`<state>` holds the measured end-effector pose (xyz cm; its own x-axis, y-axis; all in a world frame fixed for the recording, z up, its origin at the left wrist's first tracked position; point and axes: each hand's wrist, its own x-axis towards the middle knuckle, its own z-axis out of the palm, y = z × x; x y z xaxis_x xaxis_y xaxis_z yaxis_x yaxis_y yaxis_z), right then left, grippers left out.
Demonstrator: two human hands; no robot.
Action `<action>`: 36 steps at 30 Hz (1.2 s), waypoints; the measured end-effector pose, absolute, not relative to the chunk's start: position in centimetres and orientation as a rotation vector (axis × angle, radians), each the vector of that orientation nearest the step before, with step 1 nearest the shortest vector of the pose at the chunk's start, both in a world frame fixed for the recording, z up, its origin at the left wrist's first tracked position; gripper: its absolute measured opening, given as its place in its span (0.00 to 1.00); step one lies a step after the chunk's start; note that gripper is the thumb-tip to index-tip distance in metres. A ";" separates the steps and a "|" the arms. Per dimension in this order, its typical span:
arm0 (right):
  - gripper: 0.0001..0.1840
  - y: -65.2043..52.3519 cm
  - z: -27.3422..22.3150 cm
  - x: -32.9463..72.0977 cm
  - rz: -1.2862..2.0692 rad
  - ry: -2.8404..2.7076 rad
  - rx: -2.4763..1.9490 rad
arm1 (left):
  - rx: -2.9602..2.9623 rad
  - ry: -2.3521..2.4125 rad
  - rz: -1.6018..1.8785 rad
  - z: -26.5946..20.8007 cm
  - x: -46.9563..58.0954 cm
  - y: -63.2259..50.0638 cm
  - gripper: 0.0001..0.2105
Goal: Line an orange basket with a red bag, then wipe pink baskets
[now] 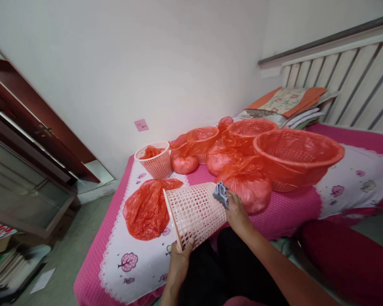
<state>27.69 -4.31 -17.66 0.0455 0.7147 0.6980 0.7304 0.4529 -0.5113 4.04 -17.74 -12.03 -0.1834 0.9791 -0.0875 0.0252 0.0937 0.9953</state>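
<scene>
A pale pink perforated plastic wastebasket (196, 212) lies tilted on its side in front of me, its mouth facing left. My left hand (180, 259) grips the rim at its lower edge, with part of the fingers hidden inside or behind the wall. In my right hand (238, 212) is a folded grey cloth (221, 194), touching the basket near its base. A crumpled red plastic bag (149, 209) rests just left of the basket's mouth. Close behind my right hand sits a tied, filled red bag (250, 187).
Several wastebaskets with red liners, including a large one (293, 182), stand along the wall with more filled red bags (184, 163). A white basket (156, 165) is at the left. Folded bedding (287, 102) lies near the radiator (347, 80). A pink patterned cover (115, 212) drapes the bed.
</scene>
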 end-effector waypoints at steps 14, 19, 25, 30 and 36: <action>0.29 -5.1 -18.7 28.1 -0.058 -1.755 -1.244 | 0.957 1.459 1.421 -8.5 4.0 -16.1 0.31; 0.27 -5.2 -18.1 28.5 -0.043 -1.790 -1.298 | 0.885 1.501 1.441 -7.3 4.7 -14.7 0.27; 0.32 -6.4 -15.8 29.0 -0.024 -1.884 -1.250 | 0.918 1.515 1.380 -8.1 4.2 -15.1 0.26; 0.32 -8.5 -13.3 27.4 0.025 -1.959 -1.178 | 0.922 1.523 1.374 -8.3 4.2 -15.6 0.26; 0.26 -11.5 -10.8 24.2 0.052 -2.064 -0.920 | 0.967 1.521 1.347 -8.4 4.3 -15.9 0.26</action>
<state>24.21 -11.54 -10.78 -0.3654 0.6258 0.6891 0.5902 0.7282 -0.3483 4.34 -15.85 -8.44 -0.3279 0.9386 -0.1070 0.0071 0.1157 0.9933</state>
